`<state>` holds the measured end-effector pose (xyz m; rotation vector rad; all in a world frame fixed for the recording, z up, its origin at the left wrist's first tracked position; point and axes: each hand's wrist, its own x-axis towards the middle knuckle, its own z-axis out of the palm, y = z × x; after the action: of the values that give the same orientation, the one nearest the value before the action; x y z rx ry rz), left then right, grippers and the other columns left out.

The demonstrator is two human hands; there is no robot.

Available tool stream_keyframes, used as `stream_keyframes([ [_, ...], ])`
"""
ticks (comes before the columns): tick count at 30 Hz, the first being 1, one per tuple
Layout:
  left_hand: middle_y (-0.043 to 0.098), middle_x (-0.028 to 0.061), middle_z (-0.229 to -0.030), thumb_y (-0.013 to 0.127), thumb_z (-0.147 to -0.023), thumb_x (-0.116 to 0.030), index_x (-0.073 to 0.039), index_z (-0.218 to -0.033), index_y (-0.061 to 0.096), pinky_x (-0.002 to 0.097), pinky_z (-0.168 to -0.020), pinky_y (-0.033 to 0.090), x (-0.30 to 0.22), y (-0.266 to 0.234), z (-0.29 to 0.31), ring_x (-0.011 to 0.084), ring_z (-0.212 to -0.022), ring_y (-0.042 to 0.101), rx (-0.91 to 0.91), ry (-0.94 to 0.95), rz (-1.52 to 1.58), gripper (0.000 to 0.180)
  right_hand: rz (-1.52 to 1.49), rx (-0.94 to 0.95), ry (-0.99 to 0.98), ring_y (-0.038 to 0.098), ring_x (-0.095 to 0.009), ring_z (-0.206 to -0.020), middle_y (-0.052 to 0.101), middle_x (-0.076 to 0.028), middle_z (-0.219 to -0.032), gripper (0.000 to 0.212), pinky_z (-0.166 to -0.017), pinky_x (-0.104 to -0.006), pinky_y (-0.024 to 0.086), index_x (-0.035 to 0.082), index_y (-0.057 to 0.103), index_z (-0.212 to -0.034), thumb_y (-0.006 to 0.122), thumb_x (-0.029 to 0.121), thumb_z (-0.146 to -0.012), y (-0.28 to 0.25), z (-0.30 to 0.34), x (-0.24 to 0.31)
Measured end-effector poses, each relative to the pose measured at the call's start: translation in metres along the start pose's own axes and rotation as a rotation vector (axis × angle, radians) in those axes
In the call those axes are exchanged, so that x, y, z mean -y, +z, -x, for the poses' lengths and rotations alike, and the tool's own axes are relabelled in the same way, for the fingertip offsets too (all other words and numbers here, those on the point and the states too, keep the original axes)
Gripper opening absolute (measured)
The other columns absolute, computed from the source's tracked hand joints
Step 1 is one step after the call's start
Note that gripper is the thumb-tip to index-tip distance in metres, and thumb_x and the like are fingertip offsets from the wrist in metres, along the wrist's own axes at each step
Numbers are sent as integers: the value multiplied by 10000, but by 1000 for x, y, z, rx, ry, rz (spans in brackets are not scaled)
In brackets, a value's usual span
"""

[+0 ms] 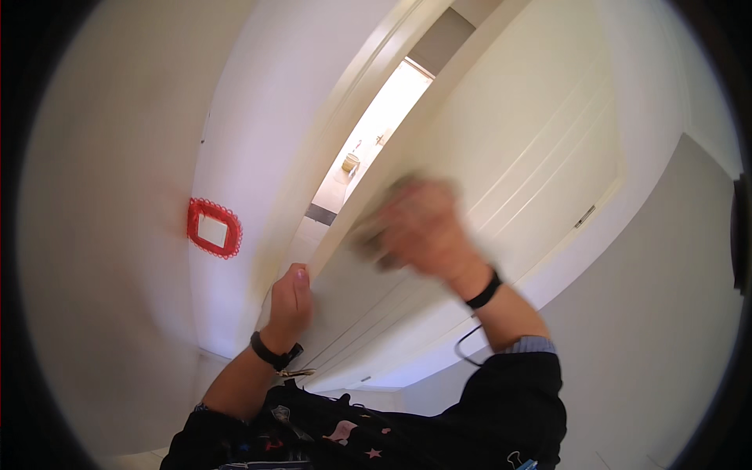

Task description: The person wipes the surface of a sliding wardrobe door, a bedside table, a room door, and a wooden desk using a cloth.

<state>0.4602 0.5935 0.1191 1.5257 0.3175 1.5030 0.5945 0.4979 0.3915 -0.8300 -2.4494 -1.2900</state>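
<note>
A cream-coloured door point(540, 117) with thin grooved lines stands partly open in front of me. My left hand point(290, 305) is closed round the door's edge, thumb up. My right hand point(427, 235) is raised over the door's face and smeared by motion. Its fingers are pressed on a crumpled greyish-brown cloth point(366, 239), blurred as well. The cloth lies against the door panel or very close to it; I cannot tell which. A black band circles each wrist.
A pale door frame point(345, 102) runs along the gap, through which a bright tiled room shows. A light switch point(212, 230) with a red lacy surround sits on the left wall. A small hinge point(584, 217) is at the door's right edge. A grey wall rises at the right.
</note>
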Motion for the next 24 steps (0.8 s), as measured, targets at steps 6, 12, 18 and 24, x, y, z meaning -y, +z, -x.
stream_keyframes([
  [6, 580, 155, -721, 471, -1063, -385, 15, -1060, 557, 363, -622, 466, -43, 1, -17, 247, -649, 590, 97, -81, -82, 410, 823, -339, 448, 580, -382, -962, 643, -157, -1000, 228, -892, -471, 441, 32, 628, -967, 724, 162, -807, -133, 1, -139],
  [12, 633, 178, -774, 521, -1038, -469, 13, -1101, 555, 419, -668, 494, -44, -13, -22, 293, -697, 626, 85, -143, -229, 487, 546, -262, 574, 540, -311, -812, 557, -99, -828, 226, -766, -460, 407, 97, 569, -778, 716, 260, -833, 28, 53, 18],
  [18, 611, 149, -748, 496, -1065, -377, 15, -1081, 547, 408, -647, 481, -52, -7, -20, 249, -674, 596, 202, -215, -237, 395, -69, 78, -32, 611, -204, -1003, 657, 24, -1010, 82, -903, -456, 491, 232, 598, -749, 673, 225, -782, 99, 150, 127],
  [24, 590, 64, -733, 447, -1082, -448, 28, -1099, 524, 357, -610, 453, -33, -9, -12, 158, -663, 541, 232, -249, -255, 482, 390, -65, 394, 602, -314, -966, 670, -80, -1015, 231, -796, -457, 440, 110, 643, -843, 742, 234, -675, -55, 162, -47],
])
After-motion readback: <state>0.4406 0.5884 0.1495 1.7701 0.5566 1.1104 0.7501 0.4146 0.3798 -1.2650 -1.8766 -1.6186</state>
